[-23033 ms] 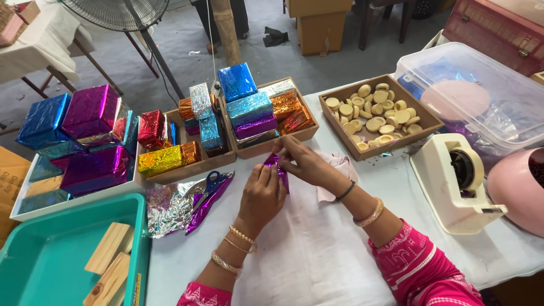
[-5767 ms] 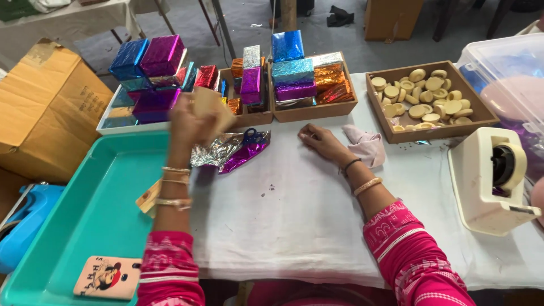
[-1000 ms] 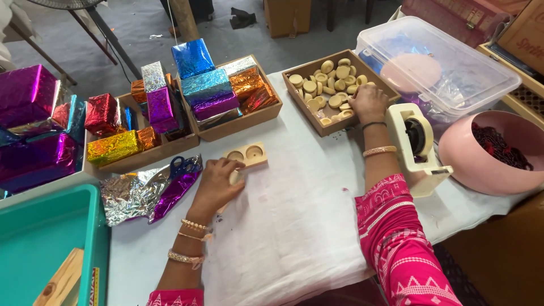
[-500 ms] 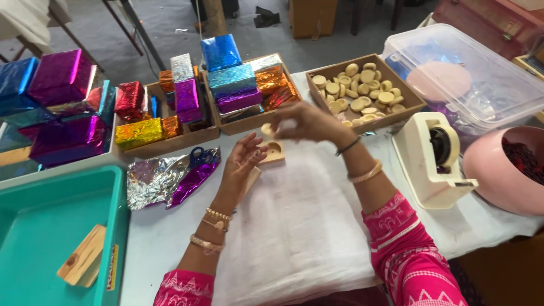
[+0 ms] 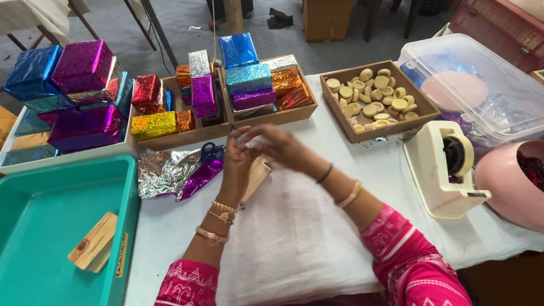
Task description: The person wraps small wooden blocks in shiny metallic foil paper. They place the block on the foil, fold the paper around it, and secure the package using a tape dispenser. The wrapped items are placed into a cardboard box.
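Holding a pale wooden block (image 5: 256,177) up off the white cloth (image 5: 294,226), both hands met over it at table centre.

Left hand (image 5: 235,167) gripped the block from its left side, fingers wrapped round it, block tilted on edge. Right hand (image 5: 277,146) sat over the block's far end, fingers curled; blurred, cannot tell what it pinched, if anything. Just left of the hands lay crumpled silver and purple foil sheets (image 5: 173,174) with blue-handled scissors (image 5: 211,152) on top. Near left, a teal tray (image 5: 45,226) held another wooden block (image 5: 93,249). Far side: wooden trays of foil-wrapped boxes (image 5: 249,93). Far right, a wooden box of round pale discs (image 5: 377,99), then a cream tape dispenser (image 5: 447,170), a clear lidded bin (image 5: 481,85) and a pink bowl (image 5: 513,187) at the right edge.
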